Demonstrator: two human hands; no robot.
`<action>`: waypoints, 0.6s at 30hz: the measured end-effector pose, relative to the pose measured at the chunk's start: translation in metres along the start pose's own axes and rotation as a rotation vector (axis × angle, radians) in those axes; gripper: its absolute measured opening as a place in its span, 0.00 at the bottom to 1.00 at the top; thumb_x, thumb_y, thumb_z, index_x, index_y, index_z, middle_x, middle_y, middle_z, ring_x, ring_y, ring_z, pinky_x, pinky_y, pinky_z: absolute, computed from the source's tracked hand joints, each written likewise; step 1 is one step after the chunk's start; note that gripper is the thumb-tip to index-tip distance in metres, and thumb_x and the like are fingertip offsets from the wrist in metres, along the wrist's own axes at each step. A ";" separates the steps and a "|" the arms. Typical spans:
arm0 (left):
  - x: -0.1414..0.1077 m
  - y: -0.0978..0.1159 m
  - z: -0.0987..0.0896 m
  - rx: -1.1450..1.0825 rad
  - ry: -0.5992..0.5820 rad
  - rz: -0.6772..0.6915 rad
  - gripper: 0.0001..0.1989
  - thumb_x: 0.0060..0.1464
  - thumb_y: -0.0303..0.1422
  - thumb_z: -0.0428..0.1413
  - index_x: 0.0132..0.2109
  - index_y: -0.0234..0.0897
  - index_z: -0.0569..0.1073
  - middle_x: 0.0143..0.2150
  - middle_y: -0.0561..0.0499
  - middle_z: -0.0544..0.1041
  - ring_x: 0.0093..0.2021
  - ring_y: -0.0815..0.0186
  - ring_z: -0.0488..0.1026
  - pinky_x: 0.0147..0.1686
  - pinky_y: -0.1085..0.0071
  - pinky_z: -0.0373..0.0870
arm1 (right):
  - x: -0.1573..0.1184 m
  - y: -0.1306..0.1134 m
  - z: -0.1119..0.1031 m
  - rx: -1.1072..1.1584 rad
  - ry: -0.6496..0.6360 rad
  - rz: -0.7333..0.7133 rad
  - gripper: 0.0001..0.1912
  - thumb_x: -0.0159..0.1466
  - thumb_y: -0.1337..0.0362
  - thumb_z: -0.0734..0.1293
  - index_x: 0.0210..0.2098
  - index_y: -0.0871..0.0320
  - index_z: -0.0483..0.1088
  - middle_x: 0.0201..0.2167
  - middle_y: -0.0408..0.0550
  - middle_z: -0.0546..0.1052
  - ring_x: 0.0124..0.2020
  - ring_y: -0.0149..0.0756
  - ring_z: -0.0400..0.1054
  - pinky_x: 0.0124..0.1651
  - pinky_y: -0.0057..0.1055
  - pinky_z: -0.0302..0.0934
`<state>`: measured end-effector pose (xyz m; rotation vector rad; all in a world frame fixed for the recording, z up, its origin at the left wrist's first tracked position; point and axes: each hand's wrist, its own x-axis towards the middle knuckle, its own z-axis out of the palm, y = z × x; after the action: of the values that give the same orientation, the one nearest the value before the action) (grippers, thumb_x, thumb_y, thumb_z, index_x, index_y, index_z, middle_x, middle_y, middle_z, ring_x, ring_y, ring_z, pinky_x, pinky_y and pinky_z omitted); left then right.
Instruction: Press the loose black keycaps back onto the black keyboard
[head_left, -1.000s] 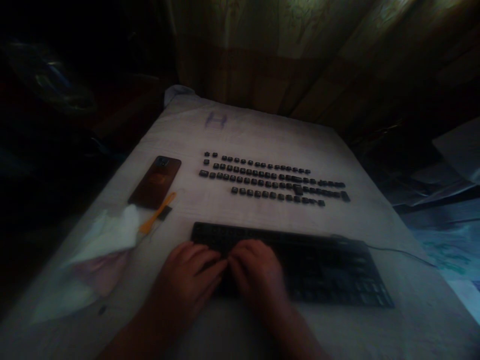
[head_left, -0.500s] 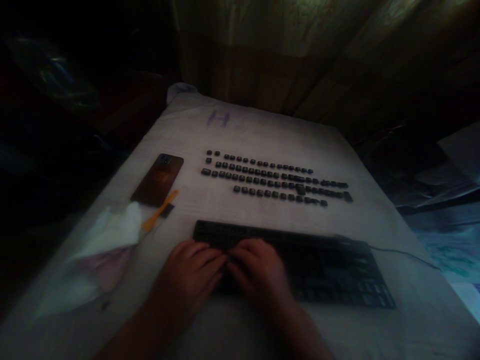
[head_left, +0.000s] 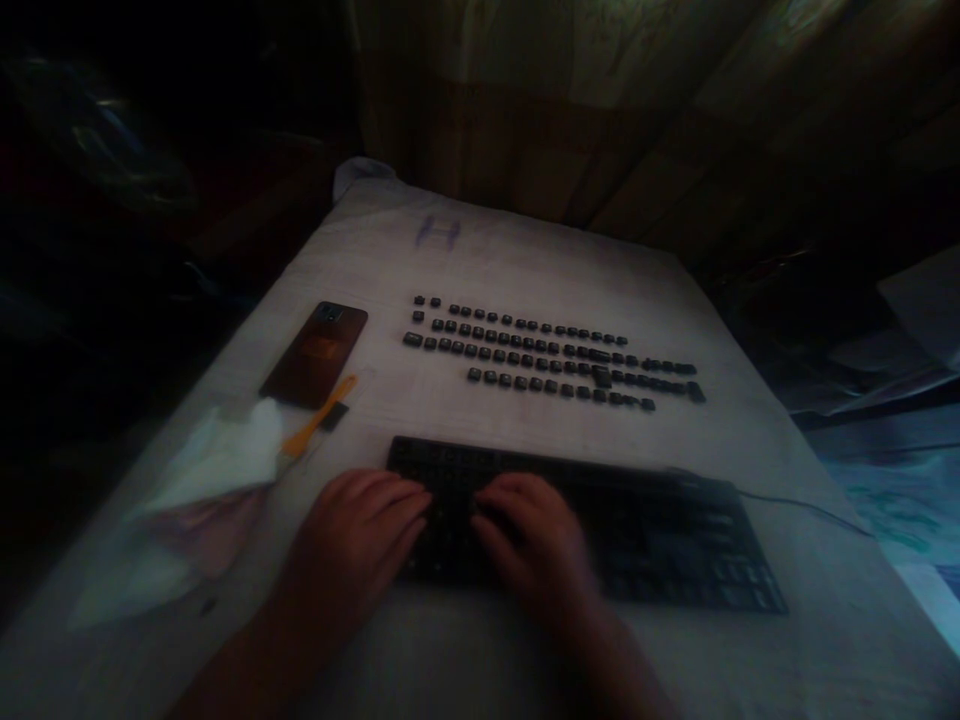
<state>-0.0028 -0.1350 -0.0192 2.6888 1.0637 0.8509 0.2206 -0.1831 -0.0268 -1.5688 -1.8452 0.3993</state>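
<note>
A black computer keyboard [head_left: 630, 535] lies across the near part of the cloth-covered table, its left part showing dark bare spots. At its left end is my left hand [head_left: 364, 525], fingers together and curled onto the edge. My right hand [head_left: 532, 535] hovers over the left-middle part of the keyboard, thumb and fingers pinched. A tiny thing may be between those fingertips; it is too dark and blurred to name. Beyond the keyboard, several loose black keycaps [head_left: 529, 343] are lined up in rows.
To the left lie a brown phone [head_left: 319, 355], an orange-handled brush [head_left: 319, 418] and a crumpled white and pink cloth [head_left: 217, 480]. A small dark piece [head_left: 208, 606] sits near the front left. The keyboard's cable [head_left: 806, 510] runs off to the right.
My hands were together over the keyboard's left part and have drawn apart. The left moved left to the edge, the right slightly right. The keycap rows look the same.
</note>
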 end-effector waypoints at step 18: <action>0.002 0.006 0.002 -0.045 -0.006 0.030 0.13 0.67 0.28 0.48 0.46 0.36 0.77 0.41 0.49 0.82 0.41 0.58 0.77 0.43 0.57 0.73 | 0.004 -0.013 0.006 0.028 -0.060 -0.004 0.09 0.58 0.72 0.69 0.37 0.57 0.77 0.36 0.49 0.79 0.39 0.42 0.72 0.43 0.40 0.63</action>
<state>0.0029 -0.1378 -0.0183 2.6755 0.9931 0.8600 0.2067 -0.1813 -0.0221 -1.5494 -1.8795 0.4733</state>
